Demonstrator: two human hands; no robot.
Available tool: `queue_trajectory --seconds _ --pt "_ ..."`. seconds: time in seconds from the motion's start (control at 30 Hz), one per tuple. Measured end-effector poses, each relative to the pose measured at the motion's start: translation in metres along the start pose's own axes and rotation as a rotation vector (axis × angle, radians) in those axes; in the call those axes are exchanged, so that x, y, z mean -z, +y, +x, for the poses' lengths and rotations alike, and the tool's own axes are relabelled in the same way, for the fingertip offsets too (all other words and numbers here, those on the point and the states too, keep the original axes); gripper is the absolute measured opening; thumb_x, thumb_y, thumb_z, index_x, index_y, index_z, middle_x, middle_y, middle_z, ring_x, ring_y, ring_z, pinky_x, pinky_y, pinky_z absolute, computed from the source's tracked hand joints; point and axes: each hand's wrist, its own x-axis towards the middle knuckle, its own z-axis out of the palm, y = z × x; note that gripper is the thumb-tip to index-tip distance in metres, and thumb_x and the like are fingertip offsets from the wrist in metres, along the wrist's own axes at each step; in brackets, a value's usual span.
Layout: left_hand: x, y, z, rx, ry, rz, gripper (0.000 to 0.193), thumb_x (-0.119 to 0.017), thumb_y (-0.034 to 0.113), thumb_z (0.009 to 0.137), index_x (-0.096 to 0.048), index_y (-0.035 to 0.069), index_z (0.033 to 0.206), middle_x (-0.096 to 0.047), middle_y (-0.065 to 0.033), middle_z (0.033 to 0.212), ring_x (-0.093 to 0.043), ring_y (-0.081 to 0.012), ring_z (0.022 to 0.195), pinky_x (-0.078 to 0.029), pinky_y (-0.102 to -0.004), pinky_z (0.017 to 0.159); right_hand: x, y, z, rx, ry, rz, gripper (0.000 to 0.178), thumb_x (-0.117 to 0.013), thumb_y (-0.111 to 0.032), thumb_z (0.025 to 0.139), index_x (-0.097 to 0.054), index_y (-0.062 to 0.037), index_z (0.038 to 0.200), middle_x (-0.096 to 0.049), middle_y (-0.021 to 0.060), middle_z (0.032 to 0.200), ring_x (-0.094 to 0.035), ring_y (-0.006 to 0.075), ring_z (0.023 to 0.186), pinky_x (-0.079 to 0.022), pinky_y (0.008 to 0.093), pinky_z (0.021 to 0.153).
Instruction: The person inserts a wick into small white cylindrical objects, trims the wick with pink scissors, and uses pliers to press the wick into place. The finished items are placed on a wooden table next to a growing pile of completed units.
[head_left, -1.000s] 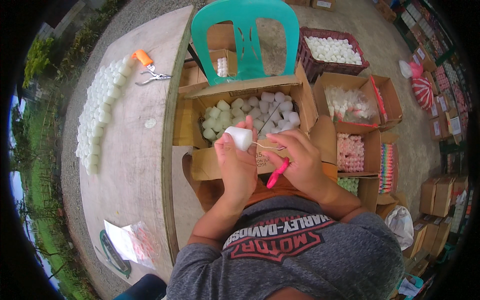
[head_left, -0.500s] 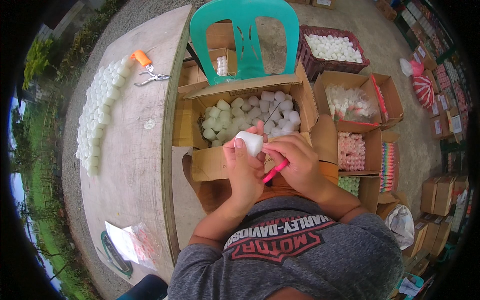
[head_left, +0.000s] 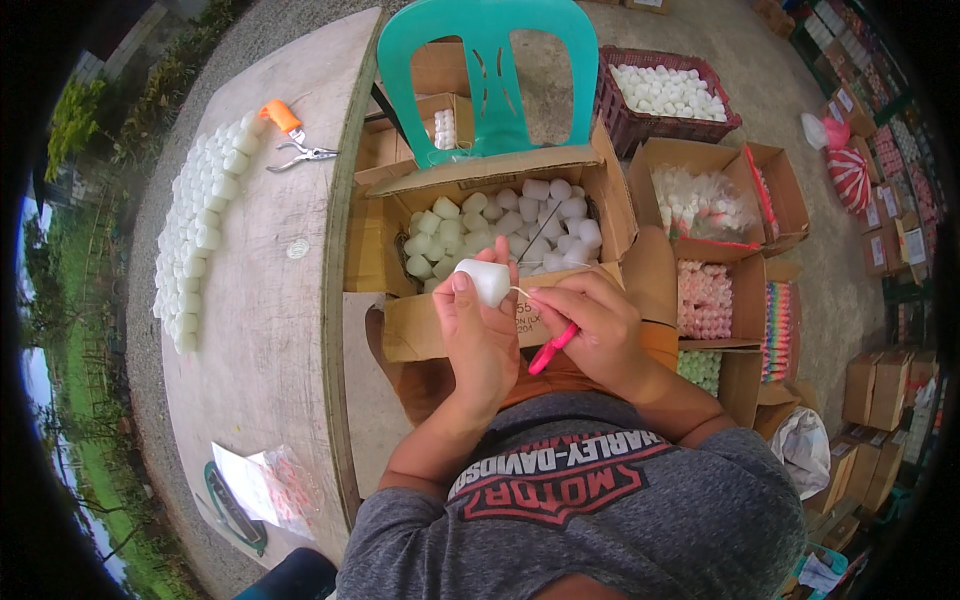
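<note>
My left hand [head_left: 478, 340] holds a short white candle [head_left: 484, 283] tilted on its side, fingers and thumb wrapped round it. From its right end comes a thin white wick [head_left: 519, 291], pinched between the fingertips of my right hand [head_left: 592, 322]. That hand also carries a tool with a bright pink loop handle [head_left: 553, 349], which looks like scissors; its blades are hidden. Just beyond both hands is an open cardboard box [head_left: 410, 330] full of similar white candles [head_left: 475, 225]. Thin dark rods [head_left: 541, 232] lie across these.
On the table [head_left: 270, 370] at left stand rows of white candles [head_left: 205, 225], orange-handled pliers [head_left: 300, 150] and a plastic bag [head_left: 275, 490]. A green chair [head_left: 487, 100] stands behind the box. At right are a dark red crate [head_left: 625, 130] and several cartons [head_left: 660, 160].
The candle and my left hand have shifted slightly left, away from my right hand. More of the wick shows between them. The pink handle has turned slightly.
</note>
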Motion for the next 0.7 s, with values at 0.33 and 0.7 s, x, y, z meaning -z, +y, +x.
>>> queue_trajectory --seconds 0.33,0.7 --pt "-0.0002 -0.0006 -0.0020 0.019 -0.010 -0.003 0.032 -0.034 0.033 0.101 -0.036 0.003 0.113 -0.046 -0.0119 0.122 -0.039 -0.0287 0.129 -0.038 -0.0390 0.105 -0.0012 0.0021 0.0022 0.014 -0.007 0.028 0.023 -0.073 0.000 0.070 -0.068 -0.0037 0.092 -0.060 0.0061 0.080 -0.055 0.0217 0.070 -0.045 0.0314 0.061" --pt "0.0025 -0.0064 -0.0036 0.009 -0.042 -0.062 0.026 -0.042 0.022 0.099 -0.032 0.006 0.118 -0.044 -0.0134 0.124 -0.038 -0.0307 0.131 -0.039 -0.0401 0.104 -0.0047 0.0024 -0.0027 -0.081 0.015 0.090 0.023 -0.073 0.001 0.070 -0.066 -0.0025 0.091 -0.063 0.0084 0.083 -0.058 0.0237 0.072 -0.047 0.0322 0.062"
